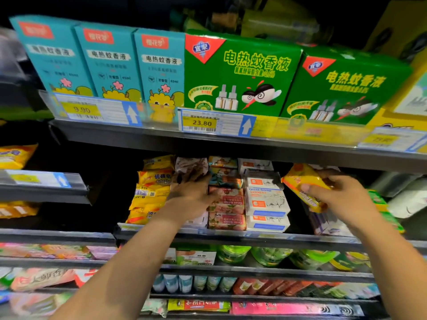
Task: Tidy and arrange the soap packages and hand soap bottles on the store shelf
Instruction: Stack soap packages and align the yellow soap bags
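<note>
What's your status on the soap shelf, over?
Right hand grips yellow soap package, raised at right. Left hand on brown-white package, grip unclear. Matching yellow stack at left, goat soap boxes between.

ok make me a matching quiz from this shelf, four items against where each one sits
1. yellow plastic soap packet
2. white cardboard goat soap box
3. teal cardboard boxes
4. left green cardboard box

a. above the 23.80 price tag
b. above the 9.90 price tag
c. in the right hand's grip
d. right of the pink soap boxes

Pairs: 1-c, 2-d, 3-b, 4-a
</note>
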A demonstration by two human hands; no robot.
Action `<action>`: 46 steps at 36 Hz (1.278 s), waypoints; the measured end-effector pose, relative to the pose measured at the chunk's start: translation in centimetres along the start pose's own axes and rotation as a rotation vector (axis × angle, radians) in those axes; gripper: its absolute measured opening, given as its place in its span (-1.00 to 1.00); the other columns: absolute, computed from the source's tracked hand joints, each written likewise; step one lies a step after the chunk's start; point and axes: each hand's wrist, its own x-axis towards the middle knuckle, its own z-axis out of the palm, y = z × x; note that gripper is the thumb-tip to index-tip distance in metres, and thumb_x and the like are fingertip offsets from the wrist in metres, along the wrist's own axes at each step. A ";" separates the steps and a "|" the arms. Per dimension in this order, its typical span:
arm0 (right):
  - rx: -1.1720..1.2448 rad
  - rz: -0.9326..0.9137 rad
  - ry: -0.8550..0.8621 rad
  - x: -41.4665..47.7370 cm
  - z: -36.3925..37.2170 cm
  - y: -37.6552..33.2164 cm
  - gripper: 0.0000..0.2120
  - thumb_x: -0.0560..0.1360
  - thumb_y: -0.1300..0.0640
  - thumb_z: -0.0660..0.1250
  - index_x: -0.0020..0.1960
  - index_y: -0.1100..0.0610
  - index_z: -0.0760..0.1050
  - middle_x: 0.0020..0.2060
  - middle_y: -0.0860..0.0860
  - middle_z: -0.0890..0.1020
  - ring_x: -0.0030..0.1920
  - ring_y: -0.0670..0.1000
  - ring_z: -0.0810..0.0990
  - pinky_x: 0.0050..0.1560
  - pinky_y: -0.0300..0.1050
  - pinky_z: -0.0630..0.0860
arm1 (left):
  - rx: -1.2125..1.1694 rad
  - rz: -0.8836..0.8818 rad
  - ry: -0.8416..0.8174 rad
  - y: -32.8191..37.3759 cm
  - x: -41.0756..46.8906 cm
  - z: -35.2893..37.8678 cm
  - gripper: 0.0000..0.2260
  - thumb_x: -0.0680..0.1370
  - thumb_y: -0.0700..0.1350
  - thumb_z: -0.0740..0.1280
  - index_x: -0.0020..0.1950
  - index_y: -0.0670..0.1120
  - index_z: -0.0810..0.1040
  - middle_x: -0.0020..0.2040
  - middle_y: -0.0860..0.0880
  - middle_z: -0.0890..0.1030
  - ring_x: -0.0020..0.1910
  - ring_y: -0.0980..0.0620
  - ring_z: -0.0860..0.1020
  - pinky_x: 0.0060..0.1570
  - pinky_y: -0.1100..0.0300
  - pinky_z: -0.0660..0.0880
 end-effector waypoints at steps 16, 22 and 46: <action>0.665 0.119 -0.397 -6.3 7.4 0.2 -0.37 0.04 0.08 0.73 0.04 0.09 0.57 -0.03 0.16 0.68 -0.18 0.17 0.67 -0.37 -0.07 0.58 | -0.553 0.672 0.258 2.2 -8.2 1.1 -0.45 0.54 -0.14 0.45 0.44 0.25 0.38 0.54 0.17 0.22 0.49 0.28 0.21 0.37 0.45 0.22; 0.796 0.216 -0.499 -6.9 8.7 -0.2 -0.54 0.30 0.22 0.59 0.13 0.22 0.51 -0.03 0.25 0.67 -0.24 0.16 0.67 -0.40 -0.16 0.59 | -0.710 0.545 0.292 1.3 -8.5 1.6 -0.66 0.52 -0.18 0.46 0.25 0.13 0.61 0.48 0.22 0.31 0.49 0.10 0.28 0.35 0.32 0.34; 0.820 0.158 -0.362 -9.5 12.3 -1.0 -0.71 0.58 0.32 0.27 0.19 0.00 0.50 -0.07 0.11 0.69 -0.18 0.15 0.66 -0.23 -0.07 0.64 | -1.269 0.315 -0.035 -1.4 -13.3 1.1 -0.55 0.52 -0.29 0.43 0.37 0.00 0.47 0.24 0.16 0.59 0.22 0.13 0.56 0.07 0.22 0.55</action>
